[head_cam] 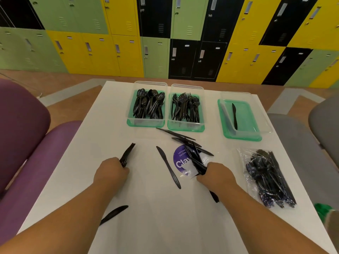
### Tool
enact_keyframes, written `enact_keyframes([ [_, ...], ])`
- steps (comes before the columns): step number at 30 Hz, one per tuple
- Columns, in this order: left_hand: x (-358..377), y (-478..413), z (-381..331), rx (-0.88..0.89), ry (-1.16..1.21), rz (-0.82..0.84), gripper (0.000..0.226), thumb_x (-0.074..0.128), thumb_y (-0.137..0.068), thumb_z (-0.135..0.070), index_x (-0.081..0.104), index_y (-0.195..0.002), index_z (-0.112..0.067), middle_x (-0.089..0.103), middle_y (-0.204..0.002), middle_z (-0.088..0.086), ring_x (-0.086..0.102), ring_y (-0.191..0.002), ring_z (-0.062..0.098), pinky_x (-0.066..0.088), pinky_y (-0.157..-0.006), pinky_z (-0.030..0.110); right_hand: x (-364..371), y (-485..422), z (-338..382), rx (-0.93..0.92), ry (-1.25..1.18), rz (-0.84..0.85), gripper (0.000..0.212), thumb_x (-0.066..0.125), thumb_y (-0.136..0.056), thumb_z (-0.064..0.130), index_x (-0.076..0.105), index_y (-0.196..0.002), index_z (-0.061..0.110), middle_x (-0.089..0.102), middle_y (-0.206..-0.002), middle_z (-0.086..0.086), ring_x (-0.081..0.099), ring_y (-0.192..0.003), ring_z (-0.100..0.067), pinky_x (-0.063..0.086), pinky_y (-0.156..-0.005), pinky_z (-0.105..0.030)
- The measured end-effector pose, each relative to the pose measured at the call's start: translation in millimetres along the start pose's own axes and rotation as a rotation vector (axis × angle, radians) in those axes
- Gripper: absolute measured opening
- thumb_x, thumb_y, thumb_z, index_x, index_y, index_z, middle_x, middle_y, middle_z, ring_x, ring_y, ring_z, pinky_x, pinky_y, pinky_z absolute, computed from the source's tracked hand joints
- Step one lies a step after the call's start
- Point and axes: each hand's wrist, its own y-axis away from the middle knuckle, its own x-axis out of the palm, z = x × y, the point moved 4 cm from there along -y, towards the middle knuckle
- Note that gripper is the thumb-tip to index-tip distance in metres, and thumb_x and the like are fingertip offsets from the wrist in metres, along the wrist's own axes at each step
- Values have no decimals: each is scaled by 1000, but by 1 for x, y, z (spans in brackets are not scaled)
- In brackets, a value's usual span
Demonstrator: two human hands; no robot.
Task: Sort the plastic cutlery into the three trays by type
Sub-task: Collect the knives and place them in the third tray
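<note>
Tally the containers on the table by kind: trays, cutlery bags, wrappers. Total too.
Trays: 3 (spoon tray, fork tray, knife tray)
Full cutlery bag: 1
Flat purple-label wrapper: 1
Total: 5

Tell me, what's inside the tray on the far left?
The leftmost tray holds a heap of black plastic spoons, with their bowls at the far end. Only the top spoons show. Anything beneath the heap is covered.
</note>
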Motion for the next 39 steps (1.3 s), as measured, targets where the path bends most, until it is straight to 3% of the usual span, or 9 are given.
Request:
enact_keyframes([
  [5,1,3,-14,80,-39,-30,18,44,-94,-24,51,-99,-8,46,-69,-2,49,-65,18,33,-52,28,3,8,-2,-38,31,-18,20,57,-80,38,50,-83,19,53,-82,2,52,-74,-20,39,-63,-25],
  [11,7,12,-37,168,256,-38,19,38,-97,-15,48,-112,-11,56,-78,2,53,-66,20,38,-54,30,6,17,2,-87,-78,75,15,58,-79,27,53,-88,17,57,-84,0,55,-77,-21,41,-61,-26],
  [14,10,24,-52,130,675,75,21,46,-97,-19,55,-115,-13,56,-83,3,53,-74,22,46,-67,33,9,25,11,-121,-245,139,21,58,-80,25,61,-96,13,66,-87,-7,64,-81,-25,49,-65,-29],
  [19,22,61,-83,-11,1177,440,31,68,-81,-43,56,-86,-15,37,-60,-3,32,-51,12,32,-52,26,6,37,45,-198,-545,187,12,57,-83,21,61,-92,15,65,-80,-5,66,-78,-25,58,-74,-38],
  [22,31,74,-99,-10,1300,595,36,72,-72,-47,55,-84,-17,41,-60,-4,29,-50,9,27,-51,24,4,40,65,-234,-546,162,9,54,-84,26,59,-88,19,65,-80,-6,63,-72,-21,55,-70,-37],
  [24,34,79,-106,3,1294,643,50,78,-65,-50,60,-95,-14,58,-70,-1,42,-56,11,32,-55,25,5,40,77,-242,-490,144,17,52,-86,26,62,-98,19,68,-88,-7,64,-77,-22,54,-73,-39],
  [27,41,80,-107,-94,1288,686,62,80,-64,-48,62,-113,-14,73,-99,4,67,-92,24,49,-75,34,9,40,92,-190,-433,154,31,51,-89,22,62,-116,14,69,-103,-12,66,-91,-28,56,-80,-39],
  [33,38,79,-107,-327,1419,580,28,64,-85,-29,67,-100,-6,73,-96,16,68,-87,29,55,-78,38,9,45,106,-232,-399,107,35,53,-88,18,54,-122,11,62,-114,-10,62,-101,-26,52,-81,-31],
  [39,30,69,-101,-347,1508,463,24,58,-90,-19,63,-103,0,71,-93,19,68,-80,29,57,-75,40,4,55,105,-356,-504,84,44,56,-82,19,49,-124,15,49,-112,-7,54,-101,-22,50,-86,-31],
])
